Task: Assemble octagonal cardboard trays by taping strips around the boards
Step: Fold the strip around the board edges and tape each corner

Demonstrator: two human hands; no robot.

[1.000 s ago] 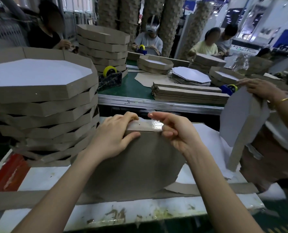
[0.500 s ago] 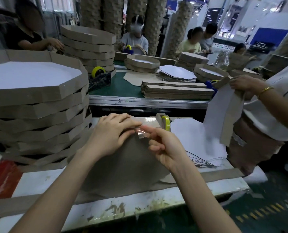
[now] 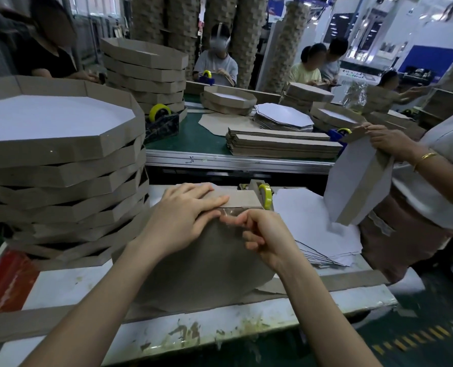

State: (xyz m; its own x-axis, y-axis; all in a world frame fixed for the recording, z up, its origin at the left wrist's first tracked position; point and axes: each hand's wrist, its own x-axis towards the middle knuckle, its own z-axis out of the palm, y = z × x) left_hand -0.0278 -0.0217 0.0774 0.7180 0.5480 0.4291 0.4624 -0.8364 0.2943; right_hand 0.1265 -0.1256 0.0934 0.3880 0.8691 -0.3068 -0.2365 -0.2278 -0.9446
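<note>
My left hand [image 3: 185, 218] has flattened, fingers straight, onto the brown cardboard strip [image 3: 242, 198] topping the brown octagonal board [image 3: 206, 260] propped on the white bench [image 3: 61, 287], my right hand [image 3: 262, 234] pinches clear tape [image 3: 229, 213], a yellow-rolled tape dispenser [image 3: 265, 198] just behind, stacked cardboard trays [image 3: 61, 165] crowding left.

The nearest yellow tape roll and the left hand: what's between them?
In the head view, a brown cardboard strip lies between them, reaching from under the left hand to the tape roll.

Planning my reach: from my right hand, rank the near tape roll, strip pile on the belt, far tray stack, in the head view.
1. Near tape roll, just beyond right hand.
2. Strip pile, green belt.
3. Far tray stack, back left.
</note>
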